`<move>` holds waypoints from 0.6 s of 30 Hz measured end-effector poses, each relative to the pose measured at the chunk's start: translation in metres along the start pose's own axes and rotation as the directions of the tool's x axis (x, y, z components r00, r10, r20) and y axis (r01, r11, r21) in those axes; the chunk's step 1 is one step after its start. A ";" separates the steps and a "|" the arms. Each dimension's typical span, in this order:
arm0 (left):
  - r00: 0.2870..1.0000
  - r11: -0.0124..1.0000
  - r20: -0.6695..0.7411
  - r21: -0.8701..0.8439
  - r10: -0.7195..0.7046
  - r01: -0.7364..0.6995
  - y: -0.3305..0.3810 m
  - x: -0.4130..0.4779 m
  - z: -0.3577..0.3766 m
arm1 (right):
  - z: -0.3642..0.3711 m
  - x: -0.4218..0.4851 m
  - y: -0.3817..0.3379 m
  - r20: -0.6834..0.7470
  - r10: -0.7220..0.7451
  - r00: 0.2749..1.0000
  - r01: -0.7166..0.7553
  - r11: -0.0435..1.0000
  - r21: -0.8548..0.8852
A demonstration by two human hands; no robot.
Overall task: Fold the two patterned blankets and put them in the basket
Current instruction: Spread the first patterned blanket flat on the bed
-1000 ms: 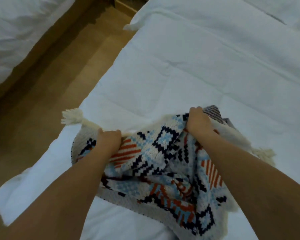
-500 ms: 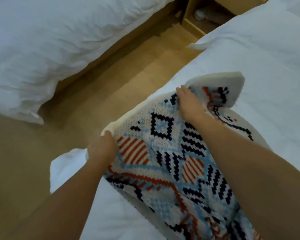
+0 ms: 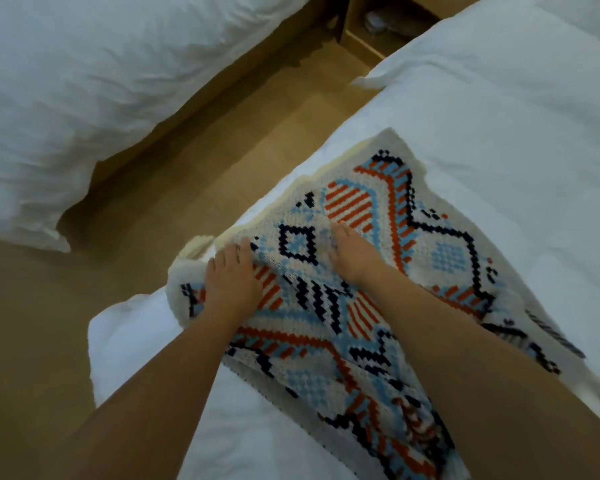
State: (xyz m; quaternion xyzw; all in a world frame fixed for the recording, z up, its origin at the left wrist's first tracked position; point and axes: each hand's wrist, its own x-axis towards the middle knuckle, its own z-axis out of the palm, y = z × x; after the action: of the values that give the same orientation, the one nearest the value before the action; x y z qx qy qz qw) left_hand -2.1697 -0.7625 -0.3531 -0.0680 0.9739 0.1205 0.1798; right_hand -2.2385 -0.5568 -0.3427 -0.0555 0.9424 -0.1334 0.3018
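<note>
Blanket (image 3: 440, 251): chunky knitted yarn, matt, nubbly stitch texture, fleecy cream border; bed (image 3: 499, 133) beneath blanket: white woven cloth, matt, smooth with light creases; floor (image 3: 194, 188) left of blanket: tan wood-look surface, smooth, dull sheen; duvet (image 3: 84, 81) far left of blanket: white cloth, matt, rumpled.
</note>
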 end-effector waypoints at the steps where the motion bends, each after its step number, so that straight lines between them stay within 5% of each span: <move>1: 0.999 0.999 0.016 0.007 0.047 -0.047 0.011 -0.006 0.000 | 0.000 -0.013 0.005 -0.008 0.015 1.000 -0.015 1.000 0.016; 10: 0.913 0.934 0.226 0.029 0.340 -0.355 0.112 -0.135 0.052 | 0.053 -0.191 0.118 -0.021 0.271 0.962 -0.270 0.962 0.043; 18: 0.850 0.856 0.108 -0.060 0.516 -0.513 0.204 -0.293 0.137 | 0.105 -0.329 0.244 -0.053 0.416 0.908 -0.415 0.910 0.026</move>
State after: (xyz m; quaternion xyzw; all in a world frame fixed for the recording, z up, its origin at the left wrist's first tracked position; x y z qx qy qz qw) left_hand -1.8889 -0.5050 -0.3268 0.1998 0.9421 0.1821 0.1982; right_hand -1.9157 -0.2852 -0.3119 0.1521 0.9399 -0.0745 0.2964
